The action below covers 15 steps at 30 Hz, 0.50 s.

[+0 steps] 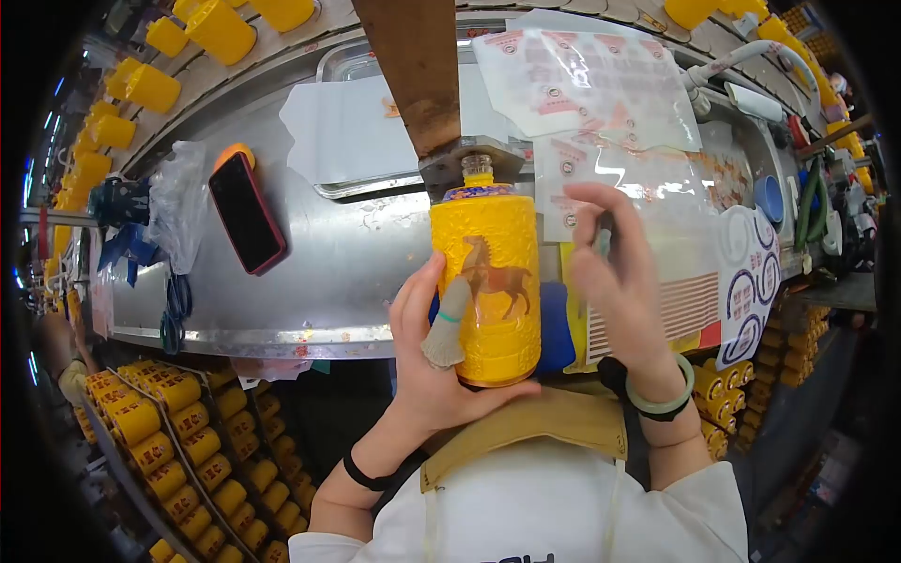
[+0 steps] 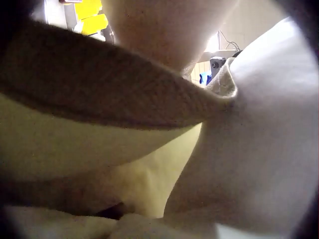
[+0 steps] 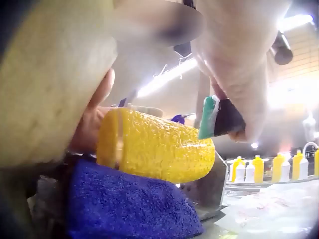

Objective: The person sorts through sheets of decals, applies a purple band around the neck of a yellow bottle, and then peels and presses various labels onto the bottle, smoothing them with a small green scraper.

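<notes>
A yellow embossed bottle [image 1: 497, 338] with a brown horse decal [image 1: 497, 277] lies in my left hand [image 1: 427, 375], which grips it from the left side and underneath. One left finger wears a pale fabric finger cover [image 1: 449, 328] and presses near the horse. The bottle's neck points at a metal bracket on a wooden beam [image 1: 413, 75]. To the right of the bottle, apart from it, my right hand [image 1: 619, 281] pinches a small flat piece, green, white and black [image 3: 219, 118]. In the left wrist view, cloth and skin hide the left hand's work.
A blue towel [image 3: 129, 204] lies beneath the bottle. Printed decal sheets [image 1: 601, 84] cover the steel bench at the right. A phone [image 1: 246, 214] and a crumpled plastic bag [image 1: 178, 202] sit at the left. Racks of yellow bottles [image 1: 188, 441] stand below the bench.
</notes>
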### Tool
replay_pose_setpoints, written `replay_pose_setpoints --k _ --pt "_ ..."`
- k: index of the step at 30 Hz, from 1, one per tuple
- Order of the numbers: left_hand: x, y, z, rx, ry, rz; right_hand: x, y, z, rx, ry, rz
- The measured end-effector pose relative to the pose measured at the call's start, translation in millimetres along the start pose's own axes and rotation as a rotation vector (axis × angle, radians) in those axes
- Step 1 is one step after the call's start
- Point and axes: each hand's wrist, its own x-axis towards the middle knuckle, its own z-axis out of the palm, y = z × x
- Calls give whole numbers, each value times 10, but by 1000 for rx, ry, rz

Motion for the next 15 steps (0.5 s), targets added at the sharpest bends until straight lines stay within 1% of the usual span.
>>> replay_pose_setpoints --k 2,3,6,8,13,15 --pt "-38 -32 56 33 31 -42 28 26 175 -121 -79 28" --pt "-27 -13 40 36 26 -42 64 89 218 -83 -89 56" --pt "29 49 -21 71 18 -31 104 144 322 -78 -68 64" --pt "39 53 -38 153 14 22 121 132 350 -84 -63 54" --pt "69 79 -62 167 8 16 126 114 371 -84 -40 62" --pt "63 78 -62 162 12 15 116 97 379 -124 -52 25"
